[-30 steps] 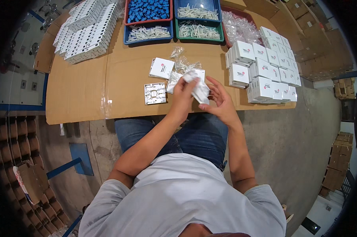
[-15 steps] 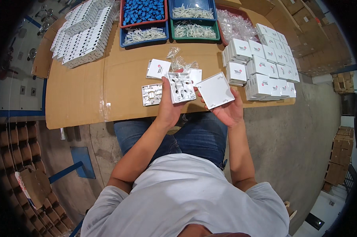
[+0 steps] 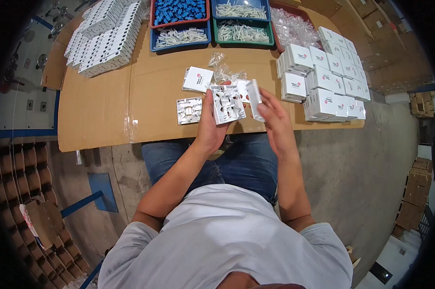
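My left hand [image 3: 211, 126] grips a white plastic junction box base [image 3: 228, 104], its moulded inside facing up. Just to the right, my right hand [image 3: 276, 121] holds a white square cover [image 3: 254, 101], tipped nearly edge-on and apart from the base. Another white base [image 3: 189, 111] lies on the cardboard to the left of my left hand. Beyond it rests a white cover [image 3: 198, 78] with a small red mark. Small clear plastic bags [image 3: 222, 70] lie crumpled behind my hands, and a further white piece is partly hidden there.
White boxes are stacked at the far left [image 3: 104, 43] and right [image 3: 333, 86] of the cardboard-topped table [image 3: 97, 111]. Along the back stand a red tray [image 3: 153, 24] of blue parts, blue [image 3: 152, 47] and green [image 3: 270, 44] trays of white plugs, and a red bin of clear bags [image 3: 292, 29].
My right hand has turned the cover from flat-facing to nearly edge-on and brought it closer to the base. My left hand still holds the base. The whole view has shifted slightly.
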`<state>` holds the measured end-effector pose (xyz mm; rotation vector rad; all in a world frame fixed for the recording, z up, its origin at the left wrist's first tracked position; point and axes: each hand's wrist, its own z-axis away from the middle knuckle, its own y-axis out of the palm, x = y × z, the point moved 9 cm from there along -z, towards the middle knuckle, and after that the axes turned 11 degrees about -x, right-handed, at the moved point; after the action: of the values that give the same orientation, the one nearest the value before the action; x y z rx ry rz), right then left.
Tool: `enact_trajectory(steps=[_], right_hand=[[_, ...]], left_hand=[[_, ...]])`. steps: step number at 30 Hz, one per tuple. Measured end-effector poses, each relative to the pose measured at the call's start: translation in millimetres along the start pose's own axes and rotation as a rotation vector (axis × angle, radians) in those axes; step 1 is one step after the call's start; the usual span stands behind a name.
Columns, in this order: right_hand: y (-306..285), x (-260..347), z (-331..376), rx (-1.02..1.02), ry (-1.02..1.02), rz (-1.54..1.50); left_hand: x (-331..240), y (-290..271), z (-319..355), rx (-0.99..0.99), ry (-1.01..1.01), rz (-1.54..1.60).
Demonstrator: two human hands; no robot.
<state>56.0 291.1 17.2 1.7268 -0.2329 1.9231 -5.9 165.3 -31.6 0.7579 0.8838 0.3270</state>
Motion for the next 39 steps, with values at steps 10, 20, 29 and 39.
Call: enact_trajectory(steps=[10, 20, 29, 39], right_hand=[[47.5, 15.0, 17.6, -0.037, -0.436, 0.650], [45.2, 21.8, 12.8, -0.030, -0.452, 0.581], [52.9, 20.2, 17.7, 0.013, -0.541, 0.713], [48.5, 20.0, 26.5, -0.076, -0.671, 0.670]], left_hand=[[-8.9, -5.3, 5.1, -0.033, 0.233, -0.190], [-12.7, -0.3, 6.9, 0.002, 0.283, -0.179], [-10.3, -2.9, 5.3, 0.033, 0.275, -0.221], [-18.0, 10.3, 11.8, 0.171, 0.260, -0.313]])
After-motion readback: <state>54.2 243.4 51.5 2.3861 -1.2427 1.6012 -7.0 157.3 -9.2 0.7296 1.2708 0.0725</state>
